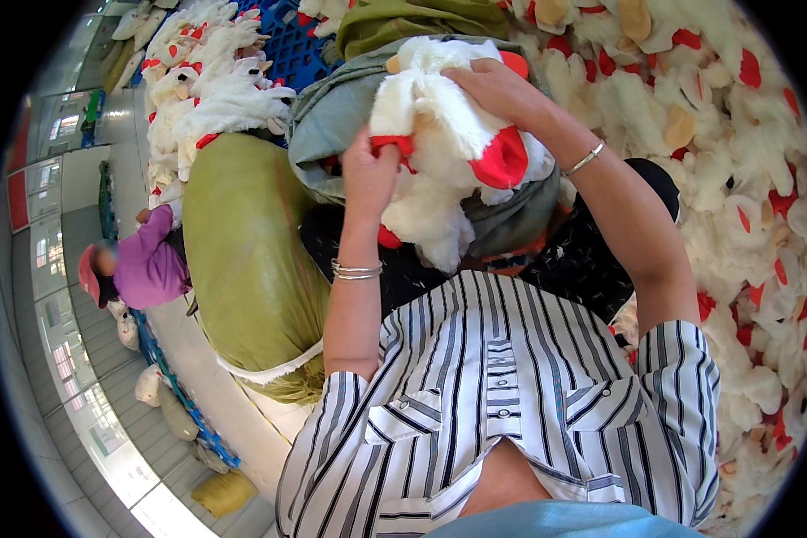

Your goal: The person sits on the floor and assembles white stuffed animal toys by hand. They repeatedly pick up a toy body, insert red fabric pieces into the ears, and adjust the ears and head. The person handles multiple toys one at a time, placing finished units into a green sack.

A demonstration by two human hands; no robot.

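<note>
A white plush toy skin (439, 99) with red patches lies limp over a grey-green sack (318, 112) in front of me. My left hand (370, 175) is closed on a red-tipped end of it, with the fingertips partly hidden. At the toy's upper right, my right hand (498, 90) grips the white fur, fingers bent into the pile. More white fluffy pieces with red parts sit below it in the sack's mouth, close to my knees.
A large tied olive sack (251, 251) stands to my left. Heaps of white and red plush skins (726, 179) fill the right side, and another pile (215, 90) lies at upper left by a blue plastic pallet (291, 45). A person in purple (148, 260) is farther left.
</note>
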